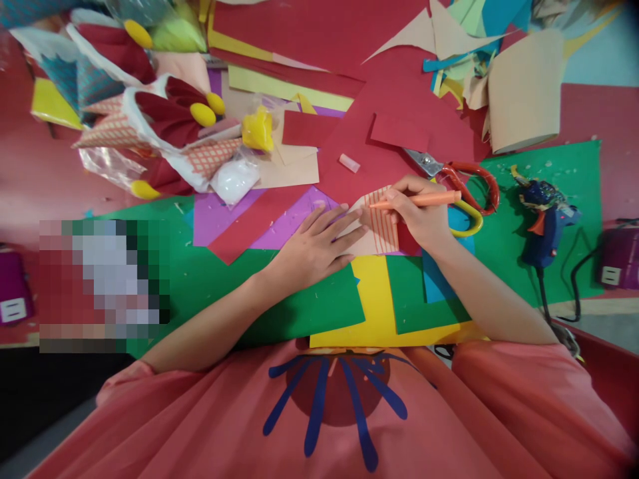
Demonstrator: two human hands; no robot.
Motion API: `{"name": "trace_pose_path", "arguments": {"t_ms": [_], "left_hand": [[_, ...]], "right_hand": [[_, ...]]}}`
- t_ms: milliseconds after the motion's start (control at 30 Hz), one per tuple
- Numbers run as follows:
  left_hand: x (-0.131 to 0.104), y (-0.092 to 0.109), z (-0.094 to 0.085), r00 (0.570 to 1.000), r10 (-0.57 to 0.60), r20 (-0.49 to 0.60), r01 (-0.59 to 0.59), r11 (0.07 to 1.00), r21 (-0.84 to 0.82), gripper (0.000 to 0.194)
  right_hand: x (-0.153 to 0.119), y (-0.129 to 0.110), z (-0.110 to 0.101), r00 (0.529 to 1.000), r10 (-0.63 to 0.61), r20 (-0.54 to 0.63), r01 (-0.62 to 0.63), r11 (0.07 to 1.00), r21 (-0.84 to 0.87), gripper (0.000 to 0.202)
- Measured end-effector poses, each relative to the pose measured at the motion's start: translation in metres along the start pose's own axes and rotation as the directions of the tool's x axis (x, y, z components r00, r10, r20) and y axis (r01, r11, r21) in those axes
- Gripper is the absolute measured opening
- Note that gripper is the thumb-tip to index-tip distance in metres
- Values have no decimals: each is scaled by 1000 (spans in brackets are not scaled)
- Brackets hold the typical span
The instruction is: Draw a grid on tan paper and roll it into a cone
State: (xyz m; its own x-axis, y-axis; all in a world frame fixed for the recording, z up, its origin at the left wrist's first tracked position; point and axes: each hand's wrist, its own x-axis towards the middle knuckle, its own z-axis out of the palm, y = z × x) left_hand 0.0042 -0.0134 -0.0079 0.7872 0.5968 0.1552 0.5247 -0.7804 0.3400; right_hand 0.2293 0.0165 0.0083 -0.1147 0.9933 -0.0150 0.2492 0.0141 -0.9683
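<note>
My right hand [419,209] is closed round an orange marker [434,198], its tip touching a cream piece of paper [382,229]. Orange stripes cover the right part of that paper. My left hand [324,246] lies flat with fingers spread, pressing on the paper's left part and holding nothing. Beyond the paper lies a small pale pink cap [349,163]. Scissors [449,174] with red handles rest just past my right hand, and a yellow handle loop [466,218] shows beside my right wrist.
A blue glue gun [546,229] with a cord stands at the right on green sheet [574,179]. Red sheets, scraps and a beige roll [526,93] lie at the back. Fabric pieces with yellow ovals [164,120] and a white bag [235,178] fill the back left.
</note>
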Motion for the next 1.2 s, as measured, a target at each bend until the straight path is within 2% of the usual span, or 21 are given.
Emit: {"name": "trace_pose_path", "arguments": {"t_ms": [167, 300, 733, 1067, 1200], "left_hand": [[1, 0, 1, 999, -38, -28, 38, 999, -19, 47], [1, 1, 1, 998, -42, -36, 41, 999, -17, 45], [2, 1, 0, 999, -29, -35, 29, 1000, -12, 44], [2, 0, 0, 999, -43, -34, 42, 999, -31, 44], [2, 1, 0, 998, -51, -25, 49, 998, -43, 44]], "right_hand": [[-2, -1, 0, 997, -64, -41, 62, 997, -38, 19], [-1, 0, -1, 994, -111, 11, 112, 990, -87, 17], [0, 2, 2, 994, -104, 42, 107, 990, -95, 13], [0, 3, 0, 990, -107, 90, 114, 990, -80, 25], [0, 4, 0, 993, -109, 53, 112, 991, -74, 23]]}}
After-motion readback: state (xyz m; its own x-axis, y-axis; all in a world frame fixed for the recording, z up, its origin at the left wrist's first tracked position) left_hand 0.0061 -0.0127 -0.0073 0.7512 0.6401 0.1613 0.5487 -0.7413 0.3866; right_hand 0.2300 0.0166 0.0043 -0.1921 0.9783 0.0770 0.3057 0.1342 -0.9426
